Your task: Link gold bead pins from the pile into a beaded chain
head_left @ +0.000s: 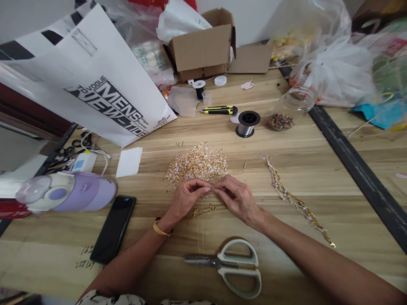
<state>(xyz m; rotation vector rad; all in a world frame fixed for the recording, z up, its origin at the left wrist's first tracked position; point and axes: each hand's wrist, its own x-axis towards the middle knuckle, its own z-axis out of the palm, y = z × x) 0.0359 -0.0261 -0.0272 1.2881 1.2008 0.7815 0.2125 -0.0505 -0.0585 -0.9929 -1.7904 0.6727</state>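
Observation:
Both hands meet at the near edge of a loose pile of small gold and clear jewellery pieces [197, 163]. My left hand [190, 195] pinches with thumb and forefinger, and my right hand [237, 197] pinches right beside it, fingertips almost touching. Whatever lies between the fingertips is too small to make out. Just below the hands a thin gold chain [206, 209] rests on the wooden table [152, 250], partly hidden by my right hand. Scissors with pale handles [227, 267] lie nearer to me. A bundle of gold and silver chains [297, 201] stretches out to the right.
Behind the pile are a wire spool [248, 123], a yellow-black cutter knife [219, 110] and a bead jar [286, 112]. On the left lie a phone [113, 228], a lilac bottle [79, 191] and a large white bag [104, 80]. Cardboard boxes [203, 48] stand at the back.

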